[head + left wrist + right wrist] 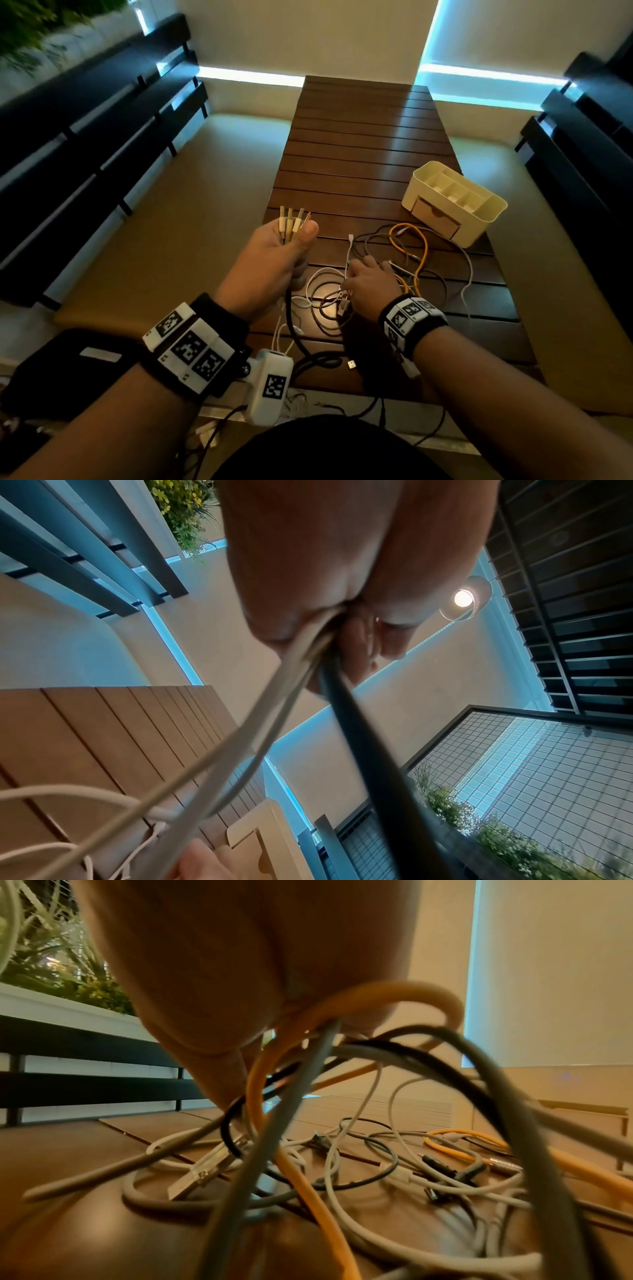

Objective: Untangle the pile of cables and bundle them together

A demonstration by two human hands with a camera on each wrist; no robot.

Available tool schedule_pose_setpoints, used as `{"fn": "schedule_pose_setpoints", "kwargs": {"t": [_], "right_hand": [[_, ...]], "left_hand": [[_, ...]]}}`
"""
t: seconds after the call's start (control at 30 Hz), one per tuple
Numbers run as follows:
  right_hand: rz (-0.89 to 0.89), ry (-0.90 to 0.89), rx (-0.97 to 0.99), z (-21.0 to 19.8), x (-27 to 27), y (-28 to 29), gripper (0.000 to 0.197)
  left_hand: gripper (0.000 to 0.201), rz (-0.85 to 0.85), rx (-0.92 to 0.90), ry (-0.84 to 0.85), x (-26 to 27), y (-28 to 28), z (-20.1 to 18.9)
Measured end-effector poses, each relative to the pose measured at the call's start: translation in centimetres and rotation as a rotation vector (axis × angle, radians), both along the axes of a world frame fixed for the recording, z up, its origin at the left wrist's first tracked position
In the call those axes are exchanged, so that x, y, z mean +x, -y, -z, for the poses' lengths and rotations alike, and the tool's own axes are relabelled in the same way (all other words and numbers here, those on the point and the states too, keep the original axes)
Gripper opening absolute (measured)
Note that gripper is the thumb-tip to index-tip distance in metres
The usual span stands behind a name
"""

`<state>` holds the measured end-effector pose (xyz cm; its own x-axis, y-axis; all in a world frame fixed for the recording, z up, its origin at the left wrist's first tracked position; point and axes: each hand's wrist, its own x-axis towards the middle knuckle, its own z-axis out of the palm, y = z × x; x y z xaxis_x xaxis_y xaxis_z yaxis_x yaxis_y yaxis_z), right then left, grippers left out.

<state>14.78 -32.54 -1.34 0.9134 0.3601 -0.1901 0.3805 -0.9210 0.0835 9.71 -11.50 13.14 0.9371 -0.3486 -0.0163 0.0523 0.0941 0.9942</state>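
Plugs (294,222) stand fanned above my left hand (274,255), fingers and thumb curled tight round the gathered ends. My right hand (371,282), lower centre of the head view, hooks curled fingers through the cable pile (394,274), orange cable (274,1096) among them. Best to lift one strand at a time, keeping the left grip firm. Slatted wooden table (359,144); cream organizer (454,202) at right; dark benches along both edges.

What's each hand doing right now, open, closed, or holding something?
Left hand: closed, grip around a bunch of cable ends, plugs sticking up.
Right hand: down in the cable pile, fingers curled around several cables, including the orange cable.
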Motion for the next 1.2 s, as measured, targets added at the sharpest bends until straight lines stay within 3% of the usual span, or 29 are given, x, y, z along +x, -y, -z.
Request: {"fn": "schedule_pose_setpoints", "kwargs": {"t": [0.13,0.3,0.53,0.7,0.83,1.0,1.2], "right_hand": [[0.011,-0.031,-0.098,0.2,0.3,0.0,0.031],[0.043,0.095,0.031,0.2,0.3,1.0,0.022],[0.257,0.427,0.665,-3.7,1.3,2.4,0.008],[0.331,0.526,1.055,-8.5,1.5,2.5,0.007],[0.434,0.484,1.212,-11.7,0.0,2.4,0.006],[0.491,0.310,1.349,-13.2,-1.6,2.0,0.005],[0.445,0.155,1.333,-13.2,-2.5,0.9,0.007]], "left_hand": [[0.031,0.020,0.008,0.024,0.3,0.6,0.4],[0.027,0.012,-0.037,0.021,0.8,1.4,0.7],[0.029,0.014,-0.129,-0.010,1.6,2.9,0.9],[0.022,-0.008,-0.114,0.017,2.3,4.8,0.4],[0.021,-0.087,-0.093,0.001,2.8,6.2,0.4],[0.026,-0.170,-0.064,0.027,3.4,7.3,1.1],[0.024,-0.356,-0.053,0.122,3.6,8.0,1.4]]}}
